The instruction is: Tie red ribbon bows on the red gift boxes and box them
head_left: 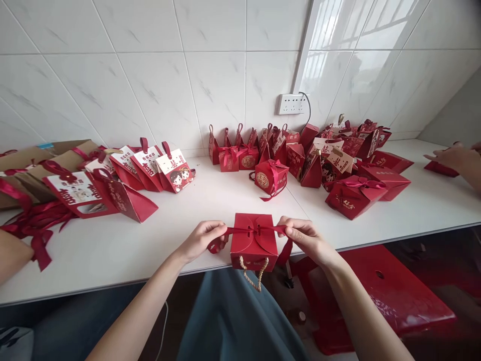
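Observation:
A small red gift box (240,245) with a gold rope handle (250,278) sits at the table's front edge, right before me. Its top flaps are folded over, and a dark red ribbon (237,230) passes through the slots in them, crossed at the middle. My left hand (206,238) pinches the ribbon on the left side of the box. On the other side, the ribbon's other length is pinched in my right hand (302,235), and a loose tail hangs below it. Between both hands the ribbon looks drawn out straight.
Behind stands a red box with a bow (271,178). Many red gift boxes fill the right (355,195) and left (139,200), beside loose ribbons (37,218) and cardboard (67,150). Other people's arms show at the left edge and right (460,160). A red stool (398,286) stands below.

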Motion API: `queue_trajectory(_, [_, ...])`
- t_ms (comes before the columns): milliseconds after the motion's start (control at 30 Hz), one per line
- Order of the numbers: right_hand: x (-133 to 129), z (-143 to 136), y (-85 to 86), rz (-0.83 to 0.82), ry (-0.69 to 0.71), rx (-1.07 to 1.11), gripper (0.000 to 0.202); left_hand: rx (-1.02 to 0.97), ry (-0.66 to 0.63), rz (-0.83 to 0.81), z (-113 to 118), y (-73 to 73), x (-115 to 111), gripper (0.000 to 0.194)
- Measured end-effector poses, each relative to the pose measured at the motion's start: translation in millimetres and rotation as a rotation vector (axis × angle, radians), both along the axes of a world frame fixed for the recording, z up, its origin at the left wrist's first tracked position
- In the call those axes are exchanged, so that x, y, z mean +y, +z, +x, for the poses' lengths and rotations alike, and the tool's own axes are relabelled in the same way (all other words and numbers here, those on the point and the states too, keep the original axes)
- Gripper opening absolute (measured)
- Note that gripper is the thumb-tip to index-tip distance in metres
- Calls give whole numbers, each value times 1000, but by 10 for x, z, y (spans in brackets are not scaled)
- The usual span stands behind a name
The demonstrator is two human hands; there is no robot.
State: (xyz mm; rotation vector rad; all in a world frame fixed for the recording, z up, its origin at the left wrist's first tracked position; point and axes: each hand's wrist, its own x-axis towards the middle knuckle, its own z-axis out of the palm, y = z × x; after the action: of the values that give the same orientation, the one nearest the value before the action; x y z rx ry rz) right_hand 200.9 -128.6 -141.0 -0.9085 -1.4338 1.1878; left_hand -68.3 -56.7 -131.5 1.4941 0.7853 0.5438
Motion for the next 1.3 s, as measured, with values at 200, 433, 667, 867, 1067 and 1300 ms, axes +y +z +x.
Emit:
queue_trajectory(200, [-26,-254,385,81,-53,-151,25,58,41,-54,30,295,-76,30])
queue_trajectory(433, [72,-519,389,111,-190,-228,27,194,-25,176,43,442,-126,27])
queue_trajectory(667, [106,-544,324,211,-289,-399,24,259,-44,259,9,489,-179,28])
queue_trajectory(867, [102,-528,289,213,-337,-376,20,323,-1,364,15,590,-234,27])
queue_trajectory(1067, [131,-570,259,39,-401,-188,18,367,-3,473,72,687,-232,29])
queue_trajectory(1300, [135,-591,268,-22,-379,-115,32,368,81,608,332,662,-129,35])
